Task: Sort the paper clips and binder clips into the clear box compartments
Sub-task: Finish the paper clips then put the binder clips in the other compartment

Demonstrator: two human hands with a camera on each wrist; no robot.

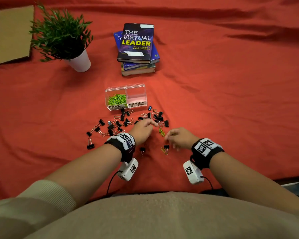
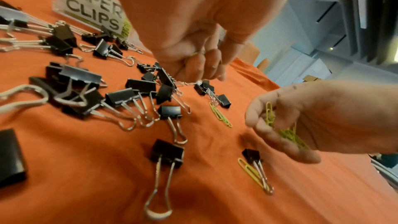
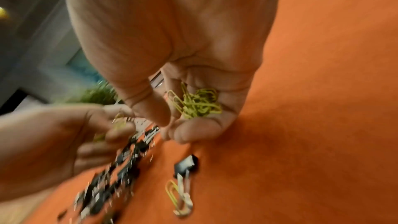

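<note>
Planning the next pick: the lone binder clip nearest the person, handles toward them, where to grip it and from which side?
Pinch the binder clip across its black body from above. It lies flat on the cloth, standing clear of the pile, with its wire handles splayed flat toward the person.

Left hand (image 3: pixel 64 142) smeared by blur in right wrist view; whatever sits between its fingertips unreadable. Binder clips (image 3: pixel 112 181) under it only black streaks there. Clear box (image 2: pixel 90 6) cut off by top edge in left wrist view, partly behind left hand, only "PAPER CLIPS" label showing. Lower books (image 1: pixel 138 66) in stack beyond clear box mostly covered, titles hidden.
</note>
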